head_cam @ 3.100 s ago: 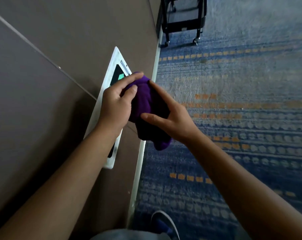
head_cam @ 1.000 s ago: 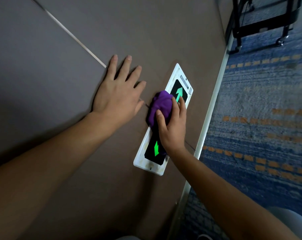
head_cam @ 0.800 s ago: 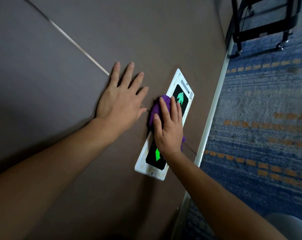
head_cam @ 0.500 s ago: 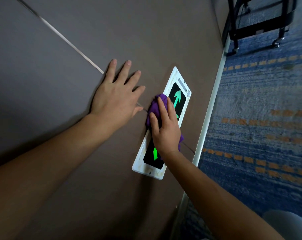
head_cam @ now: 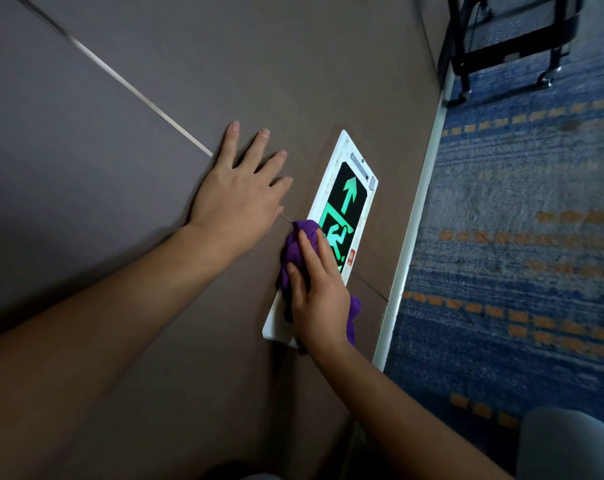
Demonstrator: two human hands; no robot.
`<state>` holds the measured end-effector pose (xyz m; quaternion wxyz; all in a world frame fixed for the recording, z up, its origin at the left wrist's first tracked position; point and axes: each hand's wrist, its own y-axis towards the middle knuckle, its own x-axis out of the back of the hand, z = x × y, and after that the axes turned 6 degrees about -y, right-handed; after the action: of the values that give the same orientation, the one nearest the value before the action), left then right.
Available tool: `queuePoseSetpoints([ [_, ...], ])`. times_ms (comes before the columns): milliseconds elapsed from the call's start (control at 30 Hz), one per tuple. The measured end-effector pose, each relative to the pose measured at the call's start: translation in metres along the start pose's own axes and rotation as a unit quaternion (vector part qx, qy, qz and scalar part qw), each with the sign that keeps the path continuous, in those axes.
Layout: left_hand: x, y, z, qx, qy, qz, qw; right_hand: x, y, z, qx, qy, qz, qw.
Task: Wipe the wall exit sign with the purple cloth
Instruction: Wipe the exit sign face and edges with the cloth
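The exit sign (head_cam: 348, 188) is a white-framed black panel low on the brown wall, with a lit green arrow and a running figure showing. My right hand (head_cam: 319, 299) presses the bunched purple cloth (head_cam: 295, 252) against the sign's near half and covers that part. A corner of the cloth sticks out past my wrist on the right. My left hand (head_cam: 239, 199) lies flat on the wall to the left of the sign, fingers spread, holding nothing.
A white baseboard (head_cam: 414, 220) runs along the foot of the wall. Blue carpet with orange dashes (head_cam: 518, 254) lies to the right. A black wheeled cart (head_cam: 508, 39) stands at the top right. My knee (head_cam: 567, 445) shows at the bottom right.
My right hand has slid the cloth along the sign toward its near end, uncovering the far arrow and the running figure. Earlier, both hands held the cloth. My left hand stays flat on the wall.
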<state>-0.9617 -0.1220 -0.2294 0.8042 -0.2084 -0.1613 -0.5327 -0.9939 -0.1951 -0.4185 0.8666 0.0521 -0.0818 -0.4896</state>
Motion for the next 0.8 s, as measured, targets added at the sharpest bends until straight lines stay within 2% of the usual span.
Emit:
queuePoseSetpoints([
  [433,-0.005,0.002,-0.003,-0.013,0.02,0.01,1.0,0.009,0.101,-0.011,-0.042,-0.01,-0.027,0.999],
  [633,-0.002,0.007,0.002,-0.024,0.01,0.024,0.999,0.004,0.044,-0.022,-0.056,0.021,-0.015,0.998],
  [800,-0.003,0.01,-0.003,0.027,0.049,0.021,0.998,0.001,0.01,-0.027,-0.054,0.03,-0.001,0.998],
])
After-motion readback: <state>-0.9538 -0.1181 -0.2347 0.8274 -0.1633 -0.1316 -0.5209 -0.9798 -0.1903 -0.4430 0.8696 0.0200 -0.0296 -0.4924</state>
